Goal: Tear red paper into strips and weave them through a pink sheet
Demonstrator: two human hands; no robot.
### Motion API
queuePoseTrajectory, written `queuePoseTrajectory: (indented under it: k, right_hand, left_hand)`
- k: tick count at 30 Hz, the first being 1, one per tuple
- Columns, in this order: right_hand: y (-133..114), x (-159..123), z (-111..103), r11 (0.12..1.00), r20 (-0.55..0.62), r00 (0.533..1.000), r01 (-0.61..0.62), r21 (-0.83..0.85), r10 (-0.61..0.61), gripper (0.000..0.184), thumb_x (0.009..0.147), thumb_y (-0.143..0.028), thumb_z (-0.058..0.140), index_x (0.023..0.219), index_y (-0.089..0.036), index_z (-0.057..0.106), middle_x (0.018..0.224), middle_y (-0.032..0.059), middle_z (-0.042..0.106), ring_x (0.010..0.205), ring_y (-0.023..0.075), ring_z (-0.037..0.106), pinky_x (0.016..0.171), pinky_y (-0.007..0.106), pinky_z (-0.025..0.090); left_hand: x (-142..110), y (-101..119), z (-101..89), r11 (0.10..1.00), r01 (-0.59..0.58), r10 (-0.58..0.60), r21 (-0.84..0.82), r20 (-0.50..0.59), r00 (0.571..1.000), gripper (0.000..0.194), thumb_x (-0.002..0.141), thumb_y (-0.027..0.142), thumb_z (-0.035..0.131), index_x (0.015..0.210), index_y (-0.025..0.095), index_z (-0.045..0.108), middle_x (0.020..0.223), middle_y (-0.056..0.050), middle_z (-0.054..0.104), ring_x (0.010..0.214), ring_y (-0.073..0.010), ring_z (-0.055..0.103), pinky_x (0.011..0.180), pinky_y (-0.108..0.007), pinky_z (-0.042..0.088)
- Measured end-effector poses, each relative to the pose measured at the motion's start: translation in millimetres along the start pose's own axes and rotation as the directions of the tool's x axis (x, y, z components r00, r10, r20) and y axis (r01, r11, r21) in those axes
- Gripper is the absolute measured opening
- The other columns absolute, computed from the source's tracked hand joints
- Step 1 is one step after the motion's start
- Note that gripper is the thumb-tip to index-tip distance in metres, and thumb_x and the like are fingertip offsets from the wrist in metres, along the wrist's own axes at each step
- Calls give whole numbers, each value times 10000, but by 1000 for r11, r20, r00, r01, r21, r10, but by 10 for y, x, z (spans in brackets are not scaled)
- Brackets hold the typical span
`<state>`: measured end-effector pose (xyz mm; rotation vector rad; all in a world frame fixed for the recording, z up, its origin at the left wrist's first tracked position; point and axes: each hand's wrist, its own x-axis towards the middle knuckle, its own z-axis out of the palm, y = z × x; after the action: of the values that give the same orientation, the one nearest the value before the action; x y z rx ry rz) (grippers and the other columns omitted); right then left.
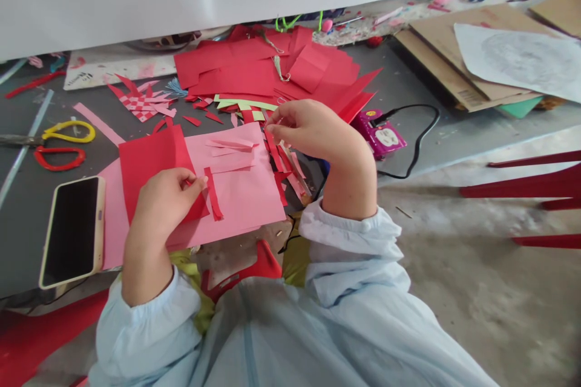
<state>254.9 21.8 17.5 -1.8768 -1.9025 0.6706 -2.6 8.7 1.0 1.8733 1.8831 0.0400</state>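
Observation:
My left hand (pixel 170 199) rests over a red paper sheet (pixel 152 160), thumb and forefinger pinched at the side of a narrow red paper strip (pixel 214 196). Beneath them lies larger pink paper (pixel 245 202), with thin pink strips (pixel 231 145) on its upper part. My right hand (pixel 306 127) is held at the pink paper's upper right corner, beside a pile of red and pink scraps (pixel 284 163). Its fingers are bent, tips close together; anything between them is too small to make out.
Scissors (pixel 63 139) and a phone (pixel 72 230) lie at left. Behind are a woven paper piece (pixel 143 100) and stacked red paper (pixel 236 69). A purple box with a black cable (pixel 384 136) stands right, near cardboard (pixel 442 66). Red stool legs (pixel 521 187) show at far right.

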Motion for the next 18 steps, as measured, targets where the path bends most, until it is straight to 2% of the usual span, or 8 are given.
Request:
queuePoseTrajectory:
  k: [6,11,18]
  right_hand:
    - [13,26,25,1000,-12,1000,-3,1,3,189,863,-207,556,925,-156,727,831,58,697,789,190,609,732,343,416]
    - [26,25,25,1000,0,1000,-5,-12,5,189,864,-204,550,917,-153,725,822,59,692,771,183,597,723,340,408]
    - [62,14,11,1000,-29,999,-25,2,25,170,826,-190,568,891,-161,722,812,56,687,787,193,611,746,351,431]
  left_hand:
    - [-11,-19,8,1000,12,-12,-2,-18,1000,190,833,394,620,848,244,735,732,-38,682,695,-227,597,640,-325,358]
    - [-9,-36,43,1000,-21,21,-13,-29,999,224,855,387,626,964,272,784,812,-44,727,749,-239,627,656,-321,379]
    - [-11,-5,61,998,-53,52,17,24,998,287,888,373,609,1087,291,800,915,-46,763,753,-241,646,661,-317,398]
